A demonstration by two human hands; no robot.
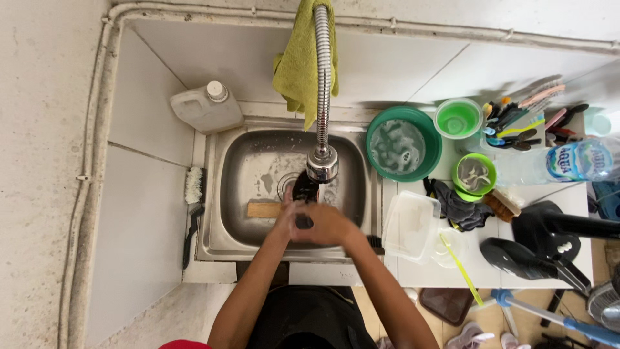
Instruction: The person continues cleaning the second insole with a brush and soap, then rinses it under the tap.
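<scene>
Hands over steel sink (236, 194), left hand (284, 220) and right hand (326, 226) — fingers clasping dark, possibly rubber, item (305, 187) under faucet (321, 163)

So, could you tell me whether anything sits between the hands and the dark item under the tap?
Nothing visible does: both the left hand and right hand already clasp the dark item, just below the tap head.

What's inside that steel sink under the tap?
In the sink lie a small wooden block and the drain, partly hidden. The left hand and right hand hold a dark object under the tap head, covering the basin beneath.
</scene>
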